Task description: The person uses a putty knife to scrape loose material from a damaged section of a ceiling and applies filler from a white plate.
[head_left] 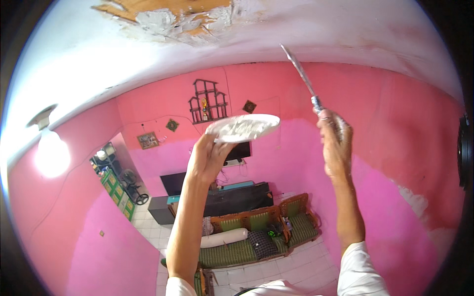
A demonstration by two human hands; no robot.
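My left hand (pixel 207 159) grips a white plate (pixel 269 122) from below, near its left edge, and holds it up at mid-view. White paste (pixel 242 127) lies on the plate. To the right, my raised right hand (pixel 336 138) is closed round the handle of a putty knife (pixel 302 73), whose thin blade points up and to the left toward the ceiling. White smears mark the right hand. Overhead, the pale ceiling has a damaged patch (pixel 185 19) where orange-brown material shows among rough white filler. The knife tip appears apart from that patch.
A lit bulb (pixel 52 153) hangs from the ceiling at the left. Below stand a green-cushioned wooden sofa (pixel 229 254) and an armchair (pixel 298 224). A dark wall shelf (pixel 210 101) hangs on the pink far wall. A round black object (pixel 464 150) sits at the right edge.
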